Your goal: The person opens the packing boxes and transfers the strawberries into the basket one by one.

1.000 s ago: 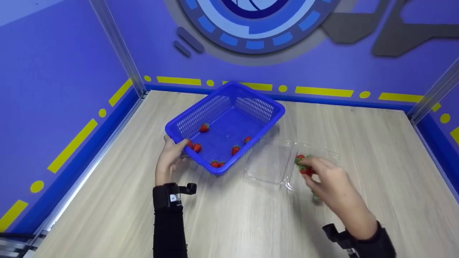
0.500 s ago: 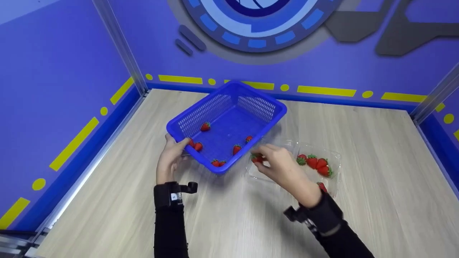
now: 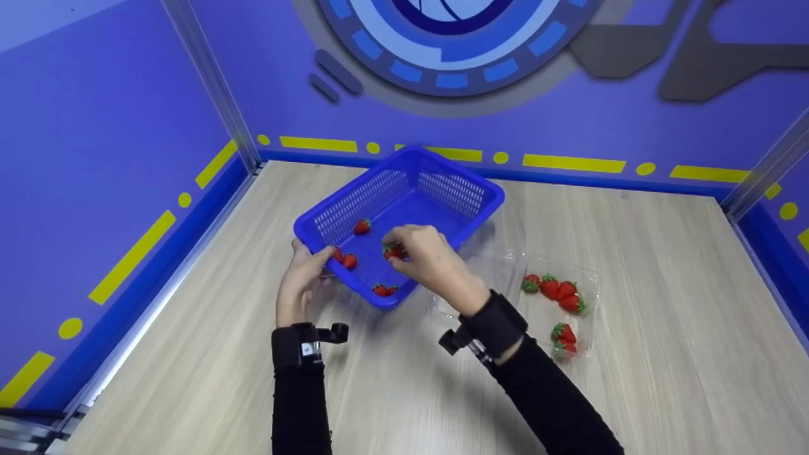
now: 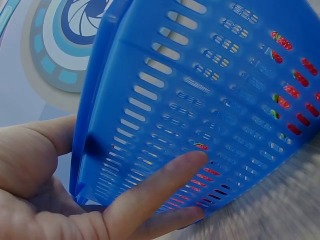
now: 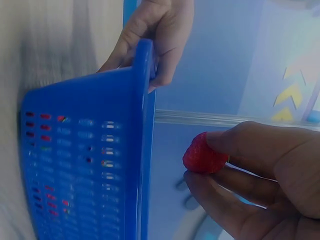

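My left hand [image 3: 300,276] grips the near-left rim of a blue plastic basket [image 3: 354,191], thumb over the edge and fingers under the slotted wall [image 4: 150,90]. Between the thumb and fingers of my right hand [image 3: 430,259], a red strawberry [image 5: 204,155] is pinched above the basket. Inside the basket lie several strawberries, among them one strawberry [image 3: 362,226] by the far-left wall and a pair of strawberries [image 3: 383,290] at the near corner. My right hand hides part of the basket floor in the head view.
To the right of the basket, a clear plastic clamshell box [image 3: 591,281] lies open with several strawberries [image 3: 567,291] in its right half. Its lid half [image 3: 499,272] reaches beside the basket. Blue panel walls [image 3: 556,126] stand behind and at the sides of the wooden table [image 3: 663,303].
My right hand has moved left from the clamshell box, carrying a strawberry over to the basket. My left hand and the basket have stayed in place.
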